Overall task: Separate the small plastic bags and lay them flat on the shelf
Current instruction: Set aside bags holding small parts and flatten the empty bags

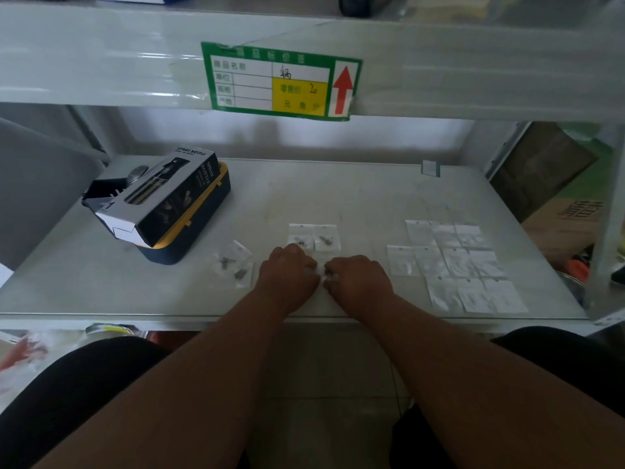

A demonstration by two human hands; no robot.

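Note:
My left hand point(287, 277) and my right hand point(360, 280) rest side by side on the white shelf point(365, 198), fingers curled down on a small clear plastic bag point(321, 273) that shows only between them. Just beyond the hands lie two small bags with metal parts point(314, 236), flat and side by side. A loose pair of similar bags point(235, 262) lies to the left. To the right, several empty small bags point(453, 265) lie flat in rows.
A black spray bottle box point(162, 198) lies on a navy and yellow case point(203, 218) at the back left. The upper shelf's edge carries a green price label point(280, 81). A cardboard box point(568, 221) stands beyond the right upright.

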